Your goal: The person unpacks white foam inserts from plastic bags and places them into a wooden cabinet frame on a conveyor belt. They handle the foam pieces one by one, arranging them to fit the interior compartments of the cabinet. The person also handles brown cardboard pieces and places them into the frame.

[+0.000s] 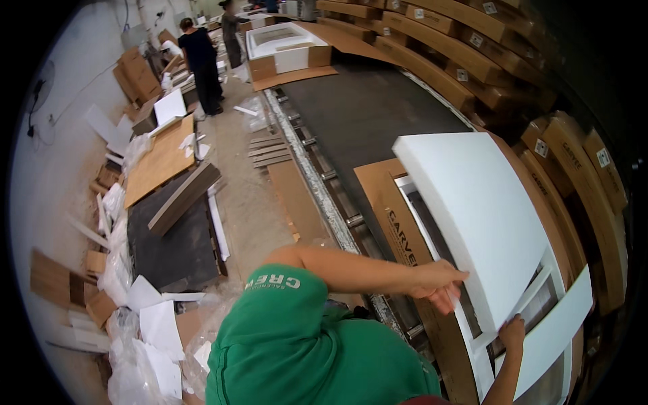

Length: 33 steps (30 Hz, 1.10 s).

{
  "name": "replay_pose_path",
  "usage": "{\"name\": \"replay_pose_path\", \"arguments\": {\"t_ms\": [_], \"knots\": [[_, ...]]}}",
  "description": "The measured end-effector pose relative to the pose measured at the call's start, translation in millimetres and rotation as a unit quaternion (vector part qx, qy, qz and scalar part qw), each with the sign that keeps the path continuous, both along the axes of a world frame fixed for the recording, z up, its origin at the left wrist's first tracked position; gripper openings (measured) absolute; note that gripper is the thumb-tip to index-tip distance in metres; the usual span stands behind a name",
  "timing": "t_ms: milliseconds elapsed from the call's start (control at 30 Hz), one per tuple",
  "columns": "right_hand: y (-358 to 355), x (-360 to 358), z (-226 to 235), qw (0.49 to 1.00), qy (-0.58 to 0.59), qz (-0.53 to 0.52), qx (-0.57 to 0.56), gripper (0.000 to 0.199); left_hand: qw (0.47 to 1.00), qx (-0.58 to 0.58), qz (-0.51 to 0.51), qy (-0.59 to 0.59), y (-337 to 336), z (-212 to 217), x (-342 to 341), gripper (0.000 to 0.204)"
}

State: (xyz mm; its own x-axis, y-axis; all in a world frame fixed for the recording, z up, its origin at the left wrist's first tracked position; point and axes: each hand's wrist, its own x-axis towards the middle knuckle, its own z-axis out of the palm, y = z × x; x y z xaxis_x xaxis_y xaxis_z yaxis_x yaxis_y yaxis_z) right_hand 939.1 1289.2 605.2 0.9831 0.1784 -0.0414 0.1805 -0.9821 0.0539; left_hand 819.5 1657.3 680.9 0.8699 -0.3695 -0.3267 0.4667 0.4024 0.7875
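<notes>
A thick white foam slab [476,202] lies tilted over an open cardboard carton [395,223] on the conveyor. My right hand [513,334] grips the slab's near corner, thumb and fingers closed on it. Beside the slab's left edge is my left hand [437,283], its fingers loosely bent and apart, the index fingertip at the edge. Under the slab, white frame parts [536,287] show in the carton. A thinner white panel [553,337] lies at an angle right of my right hand. The slab hides much of the carton's contents.
The dark conveyor belt [368,108] runs away from me to another open carton with white parts [290,50]. Stacked long cartons [472,47] line the right side. Boards, a dark panel [175,236] and plastic wrap [131,351] lie at left. A person [200,61] stands farther back.
</notes>
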Motion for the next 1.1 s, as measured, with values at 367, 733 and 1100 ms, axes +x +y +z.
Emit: {"name": "replay_pose_path", "arguments": {"t_ms": [367,733,1100], "knots": [[0,-8,9,0.997,0.054,-0.044,-0.014,0.043,0.63,0.748,0.114,-0.177,157,36,158,0.067],[-45,-18,-30,0.996,-0.028,-0.056,0.068,0.035,0.706,0.618,0.117,-0.326,181,35,205,0.07],[1,-39,17,0.985,0.009,-0.16,0.061,0.044,0.696,0.643,0.022,-0.319,105,58,206,0.074]]}}
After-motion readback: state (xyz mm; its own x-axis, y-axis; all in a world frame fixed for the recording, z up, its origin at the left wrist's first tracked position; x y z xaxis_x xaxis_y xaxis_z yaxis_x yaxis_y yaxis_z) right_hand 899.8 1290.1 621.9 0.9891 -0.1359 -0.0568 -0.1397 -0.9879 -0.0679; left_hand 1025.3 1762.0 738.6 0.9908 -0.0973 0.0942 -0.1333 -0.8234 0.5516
